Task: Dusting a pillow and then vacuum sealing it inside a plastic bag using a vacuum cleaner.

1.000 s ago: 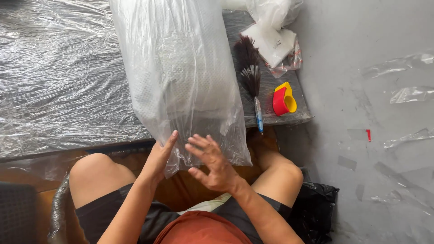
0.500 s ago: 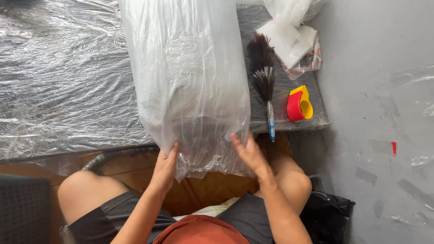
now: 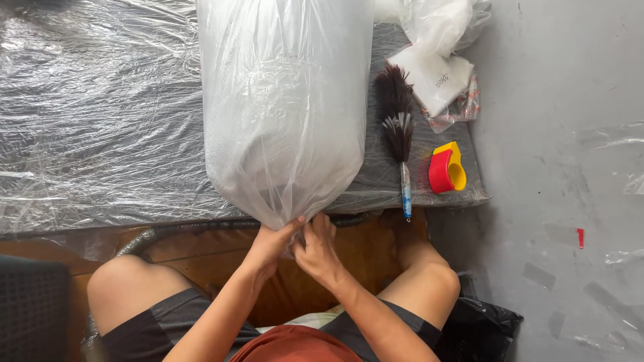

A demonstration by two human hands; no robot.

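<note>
A big clear plastic bag (image 3: 285, 107) with a white rolled item inside lies on a plastic-covered table (image 3: 100, 121), its near end hanging over the front edge. My left hand (image 3: 272, 245) and my right hand (image 3: 316, 249) are pressed together just below that edge. Both pinch the bag's gathered open end into a tight bunch. I sit with bare knees either side of my arms.
A dark feather duster (image 3: 397, 127) with a blue handle lies right of the bag. A red and yellow tape dispenser (image 3: 446, 169) sits beside it. White bagged packets (image 3: 439, 64) lie at the table's far right. A black bag (image 3: 486, 322) rests on the grey floor.
Both hands moved from the sides of the bag's loose mouth to its middle and drew the plastic together. The open end went from flat and spread to bunched in my hands.
</note>
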